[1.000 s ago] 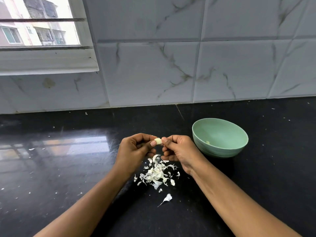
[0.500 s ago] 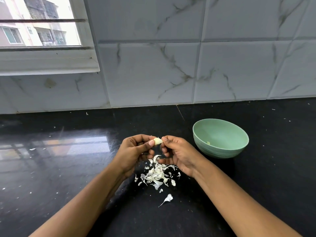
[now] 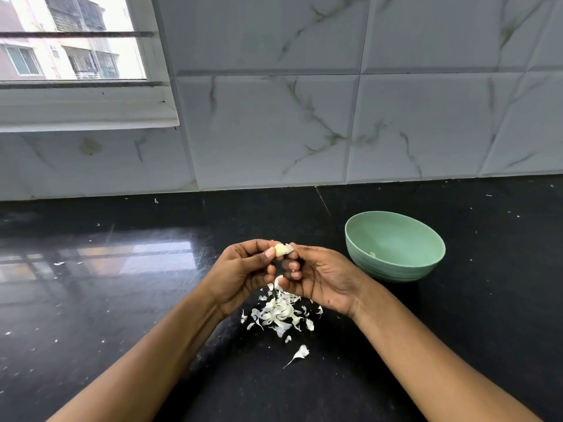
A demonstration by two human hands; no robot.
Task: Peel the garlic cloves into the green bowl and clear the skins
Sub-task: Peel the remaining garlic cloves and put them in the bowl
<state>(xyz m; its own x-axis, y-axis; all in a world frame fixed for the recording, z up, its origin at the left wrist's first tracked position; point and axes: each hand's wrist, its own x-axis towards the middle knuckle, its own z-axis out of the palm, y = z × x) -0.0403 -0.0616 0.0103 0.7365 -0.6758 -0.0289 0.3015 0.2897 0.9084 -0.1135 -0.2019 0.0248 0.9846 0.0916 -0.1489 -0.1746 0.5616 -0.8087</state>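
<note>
Both hands pinch one garlic clove point(image 3: 283, 250) above the counter point(image 3: 122, 300) — left hand point(image 3: 243, 274) holding, right hand point(image 3: 320, 278) picking — small, firm, probably slippery, so grip its ends; skins point(image 3: 281, 312) look papery-light, bowl point(image 3: 396, 248) nearby.

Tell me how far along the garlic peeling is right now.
Done: a pile of skins lies on the black counter, and a pale piece, likely a peeled clove, sits in the green bowl. In hand: the left hand and right hand both pinch one garlic clove above the pile. Left: drop it in the bowl and clear the skins.
</note>
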